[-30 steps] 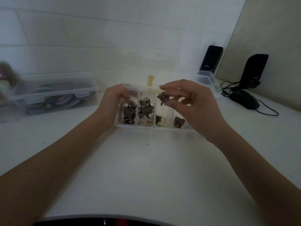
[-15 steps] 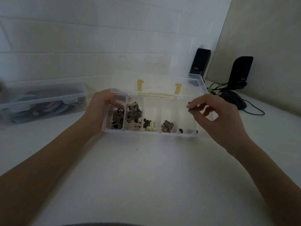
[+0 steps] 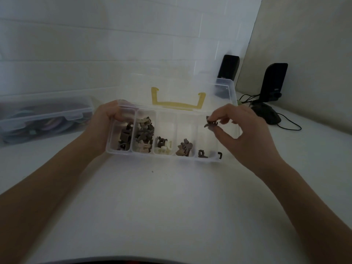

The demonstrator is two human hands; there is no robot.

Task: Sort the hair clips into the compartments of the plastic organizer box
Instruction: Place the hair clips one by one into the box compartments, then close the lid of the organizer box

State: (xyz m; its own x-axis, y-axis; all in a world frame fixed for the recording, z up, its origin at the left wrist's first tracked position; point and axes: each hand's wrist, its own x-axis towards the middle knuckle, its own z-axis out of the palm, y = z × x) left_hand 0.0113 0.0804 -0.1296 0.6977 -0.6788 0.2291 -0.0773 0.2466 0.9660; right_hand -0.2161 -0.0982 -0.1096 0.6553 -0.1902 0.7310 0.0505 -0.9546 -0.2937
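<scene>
A clear plastic organizer box [image 3: 165, 156] with a row of narrow compartments sits on the white table, its lid with a yellow clasp [image 3: 178, 101] open at the back. My left hand [image 3: 103, 126] grips the box's left end. Above the rightmost compartment, my right hand [image 3: 241, 130] pinches a small dark hair clip [image 3: 209, 123] between thumb and fingertips. Brown clips [image 3: 124, 138] fill the first compartment, mixed brown and beige clips [image 3: 143, 136] the second. A dark and pale few [image 3: 162, 145] lie in the third, a brown cluster [image 3: 183, 148] in the fourth, two dark clips [image 3: 202, 154] in the last.
A shut clear case [image 3: 43, 119] with coloured items lies at the left by the wall. Two black speakers [image 3: 228, 68] [image 3: 274, 80], a black mouse [image 3: 266, 116] and cables lie at the right back. White table surface stretches in front of the box.
My right hand carried the dark clip from above the middle compartments to above the rightmost one. The view shifted, so the box sits more to the right. My left hand kept its grip.
</scene>
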